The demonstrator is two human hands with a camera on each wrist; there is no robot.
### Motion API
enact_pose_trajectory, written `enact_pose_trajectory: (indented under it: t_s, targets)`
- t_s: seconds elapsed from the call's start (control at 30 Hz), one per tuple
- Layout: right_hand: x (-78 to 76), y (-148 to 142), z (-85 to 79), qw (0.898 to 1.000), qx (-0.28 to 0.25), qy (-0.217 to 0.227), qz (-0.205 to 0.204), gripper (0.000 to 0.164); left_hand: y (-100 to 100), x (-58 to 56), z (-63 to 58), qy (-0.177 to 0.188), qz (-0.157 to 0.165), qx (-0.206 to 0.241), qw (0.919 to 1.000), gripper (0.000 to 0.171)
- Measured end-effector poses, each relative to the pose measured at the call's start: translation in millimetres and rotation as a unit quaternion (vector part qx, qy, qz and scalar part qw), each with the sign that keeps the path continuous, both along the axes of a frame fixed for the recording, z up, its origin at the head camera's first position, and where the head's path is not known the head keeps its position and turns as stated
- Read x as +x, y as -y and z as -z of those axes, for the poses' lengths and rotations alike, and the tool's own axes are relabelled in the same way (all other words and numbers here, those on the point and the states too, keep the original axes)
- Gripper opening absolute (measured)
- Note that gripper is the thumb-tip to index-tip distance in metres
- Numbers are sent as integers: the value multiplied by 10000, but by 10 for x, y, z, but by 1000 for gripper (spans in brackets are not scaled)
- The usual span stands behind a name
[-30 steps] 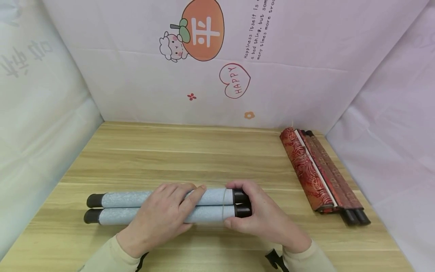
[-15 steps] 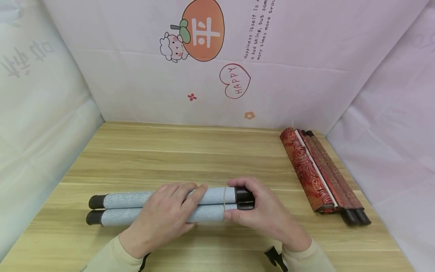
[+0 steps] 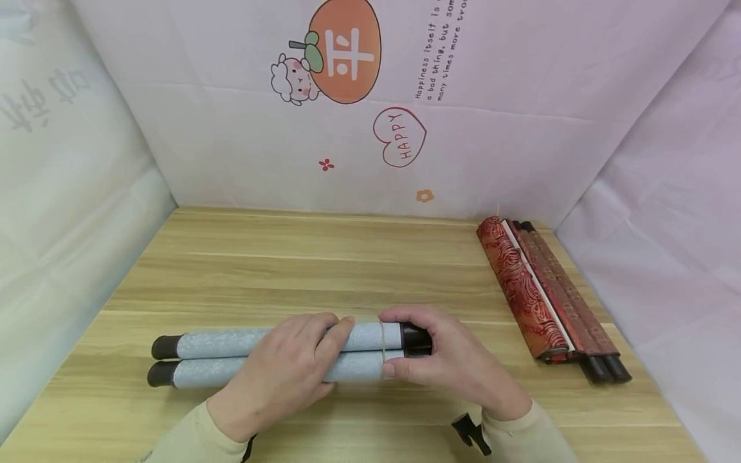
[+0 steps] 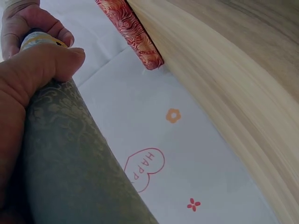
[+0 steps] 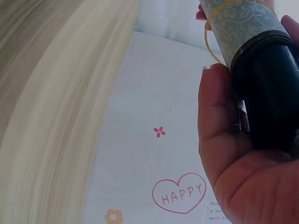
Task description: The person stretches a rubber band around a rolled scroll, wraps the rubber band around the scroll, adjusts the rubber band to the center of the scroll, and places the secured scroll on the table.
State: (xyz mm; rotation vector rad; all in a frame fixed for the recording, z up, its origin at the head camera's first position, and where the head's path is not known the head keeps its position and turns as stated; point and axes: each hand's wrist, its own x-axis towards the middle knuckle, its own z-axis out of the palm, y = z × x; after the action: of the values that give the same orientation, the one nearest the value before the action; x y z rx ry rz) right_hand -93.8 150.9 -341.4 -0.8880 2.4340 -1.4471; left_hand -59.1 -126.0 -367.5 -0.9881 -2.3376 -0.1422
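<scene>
A pale blue patterned hanging scroll (image 3: 365,337), rolled from both ends into two parallel rolls with black end knobs (image 3: 166,347), lies across the front of the table. My left hand (image 3: 289,373) grips it around the middle from above. At its right end my right hand (image 3: 446,360) curls around the black knobs, thumb on the near side and fingers on the far side. A thin yellowish rubber band (image 3: 383,341) circles the rolls beside those fingertips. In the right wrist view the rubber band (image 5: 212,39) stands partly off the roll. The undersides are hidden.
On the right side of the wooden table (image 3: 324,257) lie a red patterned rolled scroll (image 3: 521,292) and a brownish-red scroll with black knobs (image 3: 564,296), side by side. White printed cloth (image 3: 243,148) walls the back and both sides.
The blue scroll has shifted slightly to the right, both hands moving along with it. The left hand has slid a little right. The red scrolls have stayed put.
</scene>
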Motion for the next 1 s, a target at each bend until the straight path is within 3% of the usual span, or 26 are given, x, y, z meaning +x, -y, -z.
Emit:
enact_pose_trajectory:
  t_s: [0.13,0.33,0.6,1.0]
  targets:
    - [-10,-1,15,9996,137,-237,12,55,-16,-2,-18,-78,-20,-222,9997,98]
    - [-9,23,22,9993,169,-301,152,58,-46,2,-37,-147,-62,-449,9989,121]
    - [10,84,22,9981,327,-153,491,79,-110,-11,-28,-69,-131,-204,9997,103]
    - [23,74,72,9972,39,290,684,84,-116,-18,-23,156,-72,40,9998,97]
